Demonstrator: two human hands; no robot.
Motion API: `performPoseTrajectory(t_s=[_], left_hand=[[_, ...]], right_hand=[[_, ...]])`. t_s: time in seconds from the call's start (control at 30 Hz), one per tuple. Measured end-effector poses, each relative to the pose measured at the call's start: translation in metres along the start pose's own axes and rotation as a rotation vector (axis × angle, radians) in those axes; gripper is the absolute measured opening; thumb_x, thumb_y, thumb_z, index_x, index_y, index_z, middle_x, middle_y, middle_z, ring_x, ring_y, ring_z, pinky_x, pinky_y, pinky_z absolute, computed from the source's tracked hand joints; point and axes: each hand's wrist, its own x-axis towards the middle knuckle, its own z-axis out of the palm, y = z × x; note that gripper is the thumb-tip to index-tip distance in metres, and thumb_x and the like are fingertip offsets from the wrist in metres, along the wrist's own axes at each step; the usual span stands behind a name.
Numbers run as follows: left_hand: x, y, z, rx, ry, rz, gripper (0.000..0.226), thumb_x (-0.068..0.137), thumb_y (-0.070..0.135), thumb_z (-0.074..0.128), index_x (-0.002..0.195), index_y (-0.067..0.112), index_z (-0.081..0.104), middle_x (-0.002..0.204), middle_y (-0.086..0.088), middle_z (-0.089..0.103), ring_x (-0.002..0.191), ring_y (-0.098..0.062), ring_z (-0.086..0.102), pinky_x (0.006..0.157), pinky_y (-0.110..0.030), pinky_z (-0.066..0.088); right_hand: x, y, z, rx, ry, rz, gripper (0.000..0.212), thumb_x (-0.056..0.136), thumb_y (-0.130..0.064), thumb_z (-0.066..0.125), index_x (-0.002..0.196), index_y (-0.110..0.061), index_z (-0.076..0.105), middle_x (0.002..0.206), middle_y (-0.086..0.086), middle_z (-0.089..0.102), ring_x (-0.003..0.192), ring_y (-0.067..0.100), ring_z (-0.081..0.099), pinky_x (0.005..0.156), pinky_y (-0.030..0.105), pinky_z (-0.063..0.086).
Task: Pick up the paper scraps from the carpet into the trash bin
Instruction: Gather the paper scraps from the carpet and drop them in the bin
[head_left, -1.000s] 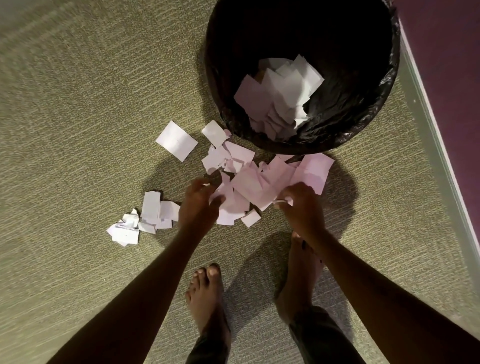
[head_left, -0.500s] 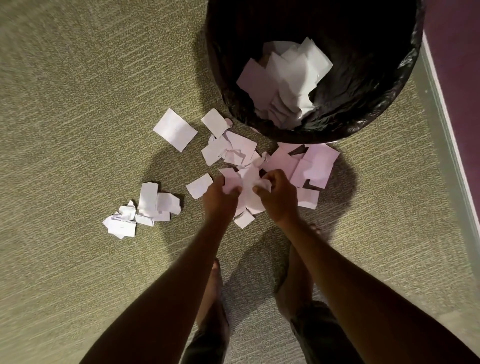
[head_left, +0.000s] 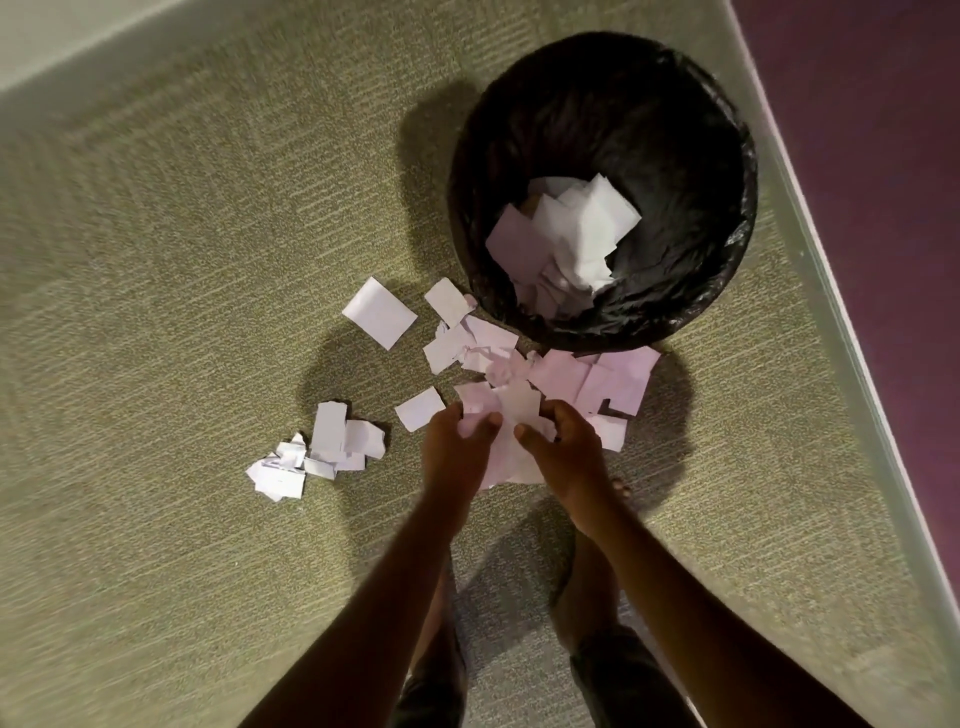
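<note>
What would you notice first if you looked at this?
White paper scraps lie scattered on the olive carpet, just in front of a black-lined trash bin that already holds some. In the middle, the left hand and right hand grip a bunch of scraps.

Purple surface fills the top R corner and R side, beyond the carpet's R edge; wall or floor, can't tell. Pale trim strip runs diag. btwn the two, from the top down to the bottom R. Another pale surface lies past the carpet's top L corner. Near the bottom edge two bare feet stand on the carpet: R foot w/ toes showing, L foot mostly hidden. Dark trouser cuffs sit over both ankles. Soft shadow btwn the feet.
</note>
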Motion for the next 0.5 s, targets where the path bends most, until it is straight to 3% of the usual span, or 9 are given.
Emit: performPoseTrajectory(t_s=[0.13, 0.27, 0.37, 0.43, 0.5], left_hand=[[-0.036, 0.032, -0.021, -0.131, -0.059, -0.047, 0.018, 0.099, 0.03, 0.077, 0.113, 0.018, 0.076, 0.097, -0.003, 0.08, 0.088, -0.025, 0.079, 0.061, -0.031, 0.06], [-0.069, 0.067, -0.039, -0.201, -0.091, -0.041, 0.018, 0.098, 0.033, 0.079, 0.113, 0.023, 0.078, 0.096, 0.001, 0.084, 0.081, -0.015, 0.081, 0.059, -0.022, 0.06], [-0.086, 0.098, -0.047, -0.227, -0.104, 0.033, 0.021, 0.098, 0.033, 0.079, 0.117, 0.025, 0.08, 0.099, 0.006, 0.084, 0.083, -0.009, 0.08, 0.06, -0.018, 0.059], [-0.093, 0.125, -0.049, -0.241, -0.114, 0.068, 0.022, 0.1, 0.034, 0.077, 0.121, 0.03, 0.078, 0.107, 0.007, 0.083, 0.093, -0.012, 0.08, 0.07, -0.027, 0.064], [-0.094, 0.152, -0.048, -0.307, -0.128, 0.065, 0.022, 0.102, 0.031, 0.075, 0.123, 0.025, 0.078, 0.112, -0.002, 0.082, 0.103, -0.027, 0.079, 0.084, -0.049, 0.067]], right_hand=[[-0.038, -0.037, -0.022, 0.102, 0.012, 0.03, 0.029, 0.095, -0.033, 0.076, 0.12, -0.038, 0.062, 0.109, -0.017, 0.068, 0.105, 0.019, 0.067, 0.079, 0.036, 0.06], [-0.07, -0.083, -0.045, 0.231, 0.007, 0.049, 0.031, 0.095, -0.038, 0.077, 0.12, -0.048, 0.061, 0.117, -0.02, 0.07, 0.104, 0.007, 0.069, 0.08, 0.034, 0.065], [-0.083, -0.117, -0.065, 0.334, 0.019, 0.051, 0.031, 0.093, -0.038, 0.08, 0.12, -0.046, 0.066, 0.116, -0.014, 0.074, 0.105, 0.013, 0.071, 0.082, 0.042, 0.066], [-0.086, -0.139, -0.078, 0.433, 0.015, 0.031, 0.034, 0.091, -0.038, 0.082, 0.122, -0.042, 0.07, 0.115, -0.007, 0.078, 0.105, 0.02, 0.075, 0.076, 0.043, 0.065], [-0.08, -0.158, -0.091, 0.534, 0.014, 0.013, 0.038, 0.091, -0.031, 0.082, 0.127, -0.031, 0.071, 0.118, 0.002, 0.079, 0.11, 0.031, 0.075, 0.078, 0.047, 0.063]])
